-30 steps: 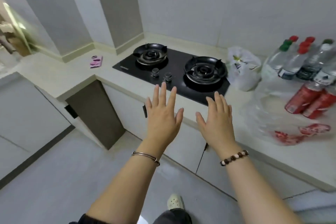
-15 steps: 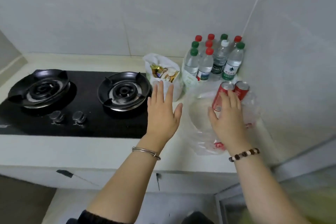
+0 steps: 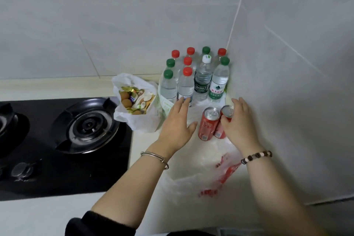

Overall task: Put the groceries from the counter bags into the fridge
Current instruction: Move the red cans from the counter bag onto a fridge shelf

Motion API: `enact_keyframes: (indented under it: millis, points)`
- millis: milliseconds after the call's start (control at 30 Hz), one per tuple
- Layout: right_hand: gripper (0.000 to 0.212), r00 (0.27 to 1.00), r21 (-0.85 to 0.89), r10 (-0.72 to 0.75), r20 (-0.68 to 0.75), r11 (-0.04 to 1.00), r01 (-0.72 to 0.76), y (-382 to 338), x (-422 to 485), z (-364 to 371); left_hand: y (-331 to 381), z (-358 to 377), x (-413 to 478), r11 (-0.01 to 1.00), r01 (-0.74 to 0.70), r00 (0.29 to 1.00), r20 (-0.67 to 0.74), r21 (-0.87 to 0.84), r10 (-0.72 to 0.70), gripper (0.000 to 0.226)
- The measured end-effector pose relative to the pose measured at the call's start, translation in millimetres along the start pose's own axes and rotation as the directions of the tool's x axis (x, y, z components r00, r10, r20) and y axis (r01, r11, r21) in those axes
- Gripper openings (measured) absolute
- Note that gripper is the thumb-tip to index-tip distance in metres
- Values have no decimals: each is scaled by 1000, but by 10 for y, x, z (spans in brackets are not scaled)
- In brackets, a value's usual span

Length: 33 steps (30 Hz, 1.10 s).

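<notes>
Two touching cans (image 3: 209, 123) stand at the worktop's (image 3: 142, 145) back corner; one is gripped by the right hand (image 3: 239, 126), left hand (image 3: 178, 122) wide, so its neighbour could be toppled.

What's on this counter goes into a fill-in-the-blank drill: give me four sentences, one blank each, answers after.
1. The right hand touches one of the ___ red cans.
2. Among the water bottles, only one cap is ___.
3. The beaded bracelet sits on the ___ wrist.
4. The left hand holds ___.

Missing words: two; white; right; nothing.
</notes>
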State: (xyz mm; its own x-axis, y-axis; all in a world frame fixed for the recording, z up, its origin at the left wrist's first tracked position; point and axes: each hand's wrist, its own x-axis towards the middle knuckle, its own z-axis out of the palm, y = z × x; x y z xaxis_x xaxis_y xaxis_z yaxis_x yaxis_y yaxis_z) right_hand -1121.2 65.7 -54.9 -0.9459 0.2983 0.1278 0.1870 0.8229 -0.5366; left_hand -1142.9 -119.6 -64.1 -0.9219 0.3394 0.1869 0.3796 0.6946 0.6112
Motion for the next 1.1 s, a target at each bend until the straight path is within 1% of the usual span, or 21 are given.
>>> enact_keyframes:
  millis: [67,167,200,267,367,500,567,667,700,800,900,1033,1100]
  points:
    - [64,998,-16,12,60,1000,-11,89,116,39,41,161,173,994,64,995,84,-89,-56,78]
    - [69,991,-80,24,129,997,-14,230,274,74,111,384,380,926,246,951,258,-286,-173,86]
    - [72,988,-91,30,154,996,-16,282,328,85,128,451,433,909,282,936,297,-307,-190,88]
    - [78,980,-114,34,195,993,-11,362,428,102,145,575,530,900,315,920,329,-302,-211,90]
    - [85,973,-109,27,228,994,-2,443,540,148,142,707,638,894,342,913,328,-287,-244,88]
    - [94,964,-89,69,255,995,-48,527,613,225,119,823,696,904,350,918,282,-244,-279,86]
    - [88,969,-103,53,241,994,-29,570,629,278,104,849,692,902,359,918,267,-239,-294,77]
    - [61,974,-110,38,222,994,-14,577,652,304,65,866,689,895,387,910,252,-221,-330,59]
    - [56,974,-100,44,220,995,-22,568,656,301,53,871,689,897,392,907,248,-206,-339,56]
    - [54,973,-77,46,226,997,-29,513,622,283,38,878,671,894,401,908,215,-201,-359,57]
    - [50,978,-65,10,209,998,4,469,557,275,11,846,622,888,411,908,181,-206,-378,62]
    - [46,984,-57,-41,175,997,52,351,460,196,-24,683,495,885,402,916,125,-236,-383,59]
    - [46,985,10,-44,164,999,43,256,395,169,-25,548,419,879,387,922,96,-278,-376,58]
